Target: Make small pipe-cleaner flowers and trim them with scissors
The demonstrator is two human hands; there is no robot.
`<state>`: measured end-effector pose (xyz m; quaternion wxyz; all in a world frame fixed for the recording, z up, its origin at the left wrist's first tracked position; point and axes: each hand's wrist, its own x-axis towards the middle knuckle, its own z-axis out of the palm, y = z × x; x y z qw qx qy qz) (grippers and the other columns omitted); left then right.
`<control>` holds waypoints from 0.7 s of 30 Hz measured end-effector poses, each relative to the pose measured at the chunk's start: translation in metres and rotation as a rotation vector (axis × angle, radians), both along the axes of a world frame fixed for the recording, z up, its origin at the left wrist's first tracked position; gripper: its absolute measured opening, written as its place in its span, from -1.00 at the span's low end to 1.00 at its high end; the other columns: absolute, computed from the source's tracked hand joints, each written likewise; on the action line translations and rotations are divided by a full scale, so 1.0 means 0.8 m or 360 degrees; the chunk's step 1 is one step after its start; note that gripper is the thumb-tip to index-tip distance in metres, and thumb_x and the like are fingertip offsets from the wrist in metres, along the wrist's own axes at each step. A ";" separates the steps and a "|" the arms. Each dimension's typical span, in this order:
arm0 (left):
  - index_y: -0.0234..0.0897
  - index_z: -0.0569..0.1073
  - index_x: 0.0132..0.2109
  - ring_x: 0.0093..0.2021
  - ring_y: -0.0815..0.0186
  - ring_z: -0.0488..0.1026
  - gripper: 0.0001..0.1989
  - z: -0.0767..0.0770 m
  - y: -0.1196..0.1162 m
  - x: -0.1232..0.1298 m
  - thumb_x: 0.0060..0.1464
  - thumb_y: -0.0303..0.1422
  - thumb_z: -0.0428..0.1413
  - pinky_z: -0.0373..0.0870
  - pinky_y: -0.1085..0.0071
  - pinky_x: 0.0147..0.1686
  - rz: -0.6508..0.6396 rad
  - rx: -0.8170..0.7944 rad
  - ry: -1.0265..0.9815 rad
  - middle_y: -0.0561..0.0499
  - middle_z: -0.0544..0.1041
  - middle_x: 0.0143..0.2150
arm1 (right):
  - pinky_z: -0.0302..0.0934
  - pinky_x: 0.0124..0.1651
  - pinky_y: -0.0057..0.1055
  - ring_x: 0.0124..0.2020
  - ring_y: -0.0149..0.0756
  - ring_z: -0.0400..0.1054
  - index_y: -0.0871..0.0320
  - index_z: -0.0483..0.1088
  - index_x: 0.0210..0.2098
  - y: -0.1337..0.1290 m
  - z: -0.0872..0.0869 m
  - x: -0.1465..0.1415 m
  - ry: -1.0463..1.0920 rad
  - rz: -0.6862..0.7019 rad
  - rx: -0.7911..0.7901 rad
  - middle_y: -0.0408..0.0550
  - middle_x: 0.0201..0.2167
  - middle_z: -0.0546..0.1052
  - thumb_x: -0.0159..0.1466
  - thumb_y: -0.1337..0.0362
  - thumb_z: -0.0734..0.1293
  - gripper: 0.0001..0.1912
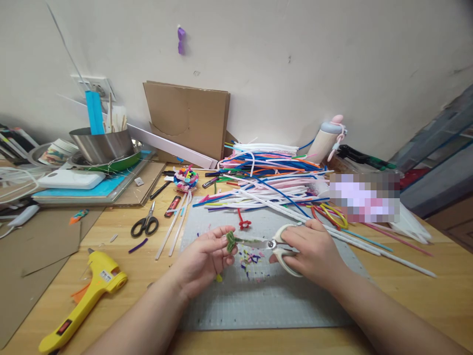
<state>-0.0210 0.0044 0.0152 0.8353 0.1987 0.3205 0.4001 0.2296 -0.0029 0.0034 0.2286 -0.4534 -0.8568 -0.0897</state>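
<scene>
Between the thumb and fingers of my left hand (207,256) is a green pipe cleaner (231,240), bent into small loops with a thin tail stretching right. My right hand (312,251) grips white-handled scissors (284,249), whose blades point left along that tail. Whether the blades touch the tail I cannot tell. Below them, bits of coloured fuzz (252,259) lie scattered on the grey cutting mat (281,305). Just behind, a small red pipe-cleaner flower (244,224) rests on the mat.
A heap of coloured pipe cleaners (269,172) covers the mat's back edge. To the left lie a yellow glue gun (99,278), black scissors (145,225) and a multicoloured ball (185,179). A metal pot (101,147) stands further back, and a bottle (325,140) stands at the right.
</scene>
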 end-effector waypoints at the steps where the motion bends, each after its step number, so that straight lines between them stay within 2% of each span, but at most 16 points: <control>1: -0.39 0.43 -0.14 -0.43 0.39 0.38 -0.76 0.000 0.000 0.000 -0.02 -0.57 0.09 0.26 0.51 -0.47 0.0003 -0.0007 0.0008 -0.02 0.40 -0.40 | -0.16 -0.31 -0.33 -0.54 -0.42 0.19 0.14 0.22 -0.55 0.000 0.000 0.000 -0.0007 0.0003 0.0004 -0.21 -0.60 0.38 0.16 0.20 0.25 -0.79; 9: -0.38 0.43 -0.16 -0.43 0.39 0.36 -0.76 -0.003 0.002 -0.001 -0.06 -0.55 0.13 0.23 0.51 -0.46 0.0003 0.0036 0.0031 -0.01 0.39 -0.40 | -0.18 -0.34 -0.35 -0.57 -0.44 0.16 0.14 0.20 -0.58 0.000 0.001 0.002 -0.0011 0.0043 -0.0015 -0.23 -0.63 0.37 0.17 0.19 0.26 -0.74; 17: -0.35 0.44 -0.16 -0.45 0.43 0.30 -0.76 -0.002 0.001 0.000 -0.05 -0.52 0.14 0.19 0.51 -0.48 -0.0025 0.0231 0.0017 0.02 0.35 -0.40 | -0.18 -0.35 -0.36 -0.60 -0.47 0.13 0.14 0.18 -0.58 0.003 0.001 0.002 0.0047 0.0095 -0.0087 -0.25 -0.64 0.39 0.15 0.25 0.27 -0.77; 21: -0.34 0.46 -0.14 -0.41 0.44 0.30 -0.77 0.003 -0.002 -0.001 -0.02 -0.51 0.12 0.23 0.52 -0.45 -0.0034 0.0343 0.0015 -0.01 0.36 -0.31 | -0.16 -0.35 -0.38 -0.61 -0.46 0.09 0.14 0.17 -0.58 0.007 0.001 0.005 0.0091 0.0075 -0.0152 -0.25 -0.66 0.37 0.16 0.23 0.28 -0.75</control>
